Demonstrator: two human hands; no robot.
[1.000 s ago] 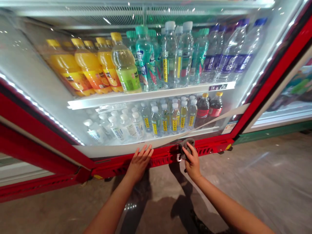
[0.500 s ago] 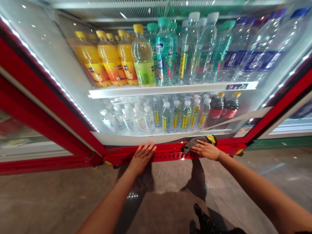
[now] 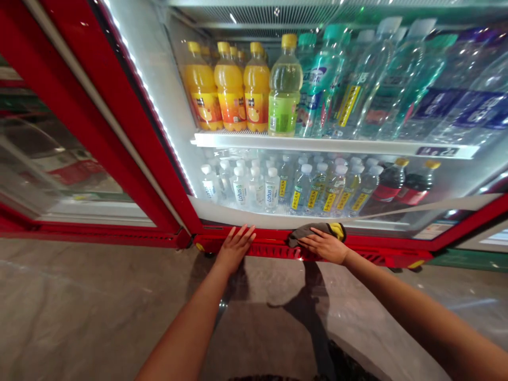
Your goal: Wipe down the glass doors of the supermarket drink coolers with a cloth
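Note:
My left hand lies with fingers stretched out on the red base panel of a glass-fronted drinks fridge. Farther right, my right hand presses a dark grey cloth with a yellow end against the panel's upper part. The fingers of that hand lie over the cloth, and the underside of the palm is hidden. Just above both hands runs the pale lower edge of the fridge's glass front.
Behind the glass, orange juice bottles and large water bottles stand on the upper shelf. Small water bottles and cola bottles fill the lower level. Another red fridge adjoins at left. Grey floor lies below.
Both hands have moved left along the red base panel, the cloth travelling with my right hand. The view has shifted left, showing more of the neighbouring fridge.

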